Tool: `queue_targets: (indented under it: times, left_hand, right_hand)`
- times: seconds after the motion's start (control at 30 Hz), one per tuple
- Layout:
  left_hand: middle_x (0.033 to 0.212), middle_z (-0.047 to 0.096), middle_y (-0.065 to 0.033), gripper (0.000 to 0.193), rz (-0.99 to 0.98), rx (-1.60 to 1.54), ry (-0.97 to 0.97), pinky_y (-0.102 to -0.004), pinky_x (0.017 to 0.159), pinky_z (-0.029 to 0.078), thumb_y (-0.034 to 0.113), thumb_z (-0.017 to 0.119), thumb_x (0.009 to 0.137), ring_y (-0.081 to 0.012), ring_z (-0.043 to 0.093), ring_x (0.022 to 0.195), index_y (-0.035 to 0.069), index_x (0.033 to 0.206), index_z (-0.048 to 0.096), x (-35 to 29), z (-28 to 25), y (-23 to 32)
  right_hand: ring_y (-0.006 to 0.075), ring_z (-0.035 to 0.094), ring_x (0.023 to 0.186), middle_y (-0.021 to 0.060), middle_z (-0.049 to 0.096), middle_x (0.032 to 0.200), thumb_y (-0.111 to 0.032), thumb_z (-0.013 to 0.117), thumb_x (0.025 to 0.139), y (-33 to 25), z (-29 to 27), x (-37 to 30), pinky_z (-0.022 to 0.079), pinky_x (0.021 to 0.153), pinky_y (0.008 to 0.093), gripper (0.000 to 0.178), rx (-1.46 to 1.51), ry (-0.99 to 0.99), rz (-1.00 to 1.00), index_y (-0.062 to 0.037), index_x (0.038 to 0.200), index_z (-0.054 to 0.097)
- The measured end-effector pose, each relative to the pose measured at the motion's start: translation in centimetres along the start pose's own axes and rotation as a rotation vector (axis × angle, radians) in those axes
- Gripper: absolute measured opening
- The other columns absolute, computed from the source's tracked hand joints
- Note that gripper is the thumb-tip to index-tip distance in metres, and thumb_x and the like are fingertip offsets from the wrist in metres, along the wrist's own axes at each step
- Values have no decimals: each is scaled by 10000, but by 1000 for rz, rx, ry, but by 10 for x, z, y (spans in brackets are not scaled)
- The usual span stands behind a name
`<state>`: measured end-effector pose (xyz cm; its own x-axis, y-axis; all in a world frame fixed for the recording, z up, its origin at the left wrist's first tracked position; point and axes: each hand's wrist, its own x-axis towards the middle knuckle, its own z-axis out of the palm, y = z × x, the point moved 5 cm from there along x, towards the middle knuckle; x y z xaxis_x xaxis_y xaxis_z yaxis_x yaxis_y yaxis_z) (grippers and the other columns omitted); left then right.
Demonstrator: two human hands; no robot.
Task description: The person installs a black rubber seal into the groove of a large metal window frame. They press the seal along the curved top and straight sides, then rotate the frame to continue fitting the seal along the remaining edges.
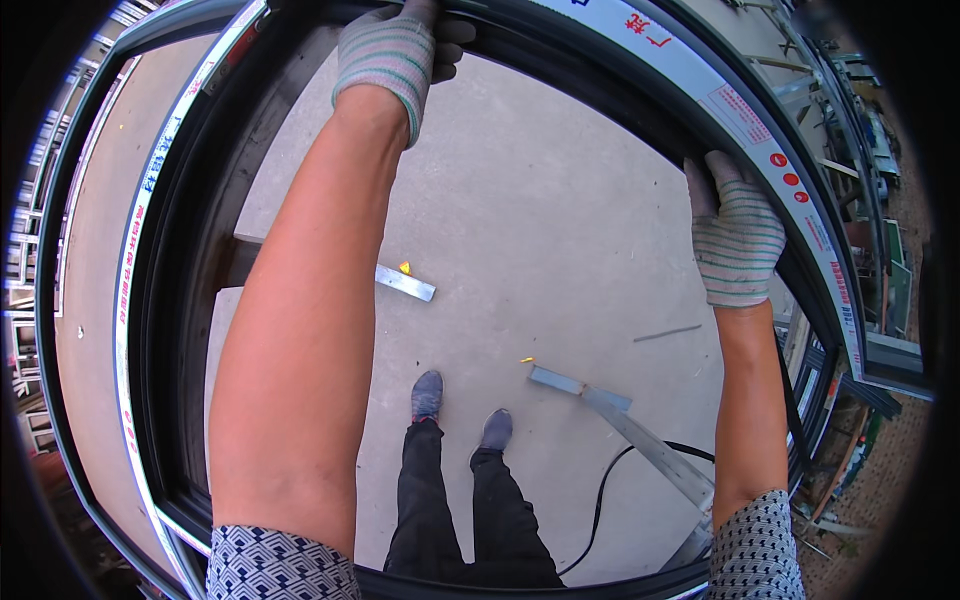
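A large black window frame (590, 75), with printed white protective film (735, 105) along its outer side, surrounds the space in front of me. My left hand (388, 55), in a striped knit glove with dark fingers, is closed over the far bar near the top of the view. Part of its grip is hidden behind the bar. On the right bar, my right hand (740, 235), gloved the same way, has its fingers bent against the inner black edge. Its thumb side faces the opening. My feet show on the grey floor through the frame.
A metal stand with a slanted leg (650, 450) and a black cable (600, 500) lies at lower right. A short metal bar (405, 283) juts out beside my left forearm. More film-covered frame (130, 250) stands at left; metal scraps (870, 150) lie far right.
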<state>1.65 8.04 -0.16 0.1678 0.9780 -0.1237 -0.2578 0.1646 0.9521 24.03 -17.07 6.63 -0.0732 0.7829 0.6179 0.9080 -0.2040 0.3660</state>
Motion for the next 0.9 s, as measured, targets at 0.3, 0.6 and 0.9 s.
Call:
queue_targets:
  times: [0.3, 0.6, 0.9]
  left_hand:
    - [675, 674, -76, 291, 12, 16, 39, -285, 436, 464, 340, 615, 1038, -142, 546, 462, 65, 948, 644, -8, 2, 4]
    - [823, 762, -114, 361, 49, 250, -183, -280, 677, 595, 354, 590, 1056, -161, 676, 660, 18, 1036, 721, -53, 40, -1]
    - [831, 761, -123, 306, 17, 165, -171, -240, 577, 575, 294, 571, 1067, -131, 651, 591, 27, 1004, 707, -59, 56, -5]
  right_hand:
    - [270, 760, 802, 121, 777, 917, -154, 852, 833, 2, 12, 1, 608, 792, 327, 235, 36, 92, -21, -50, 1030, 776]
    - [254, 753, 775, 116, 769, 889, -143, 871, 816, 7, 18, -5, 603, 772, 314, 265, 67, 162, -25, -53, 1043, 769]
    - [254, 744, 769, 113, 760, 867, -131, 880, 795, 4, 15, -3, 599, 758, 324, 252, 82, 180, -29, -50, 1007, 770]
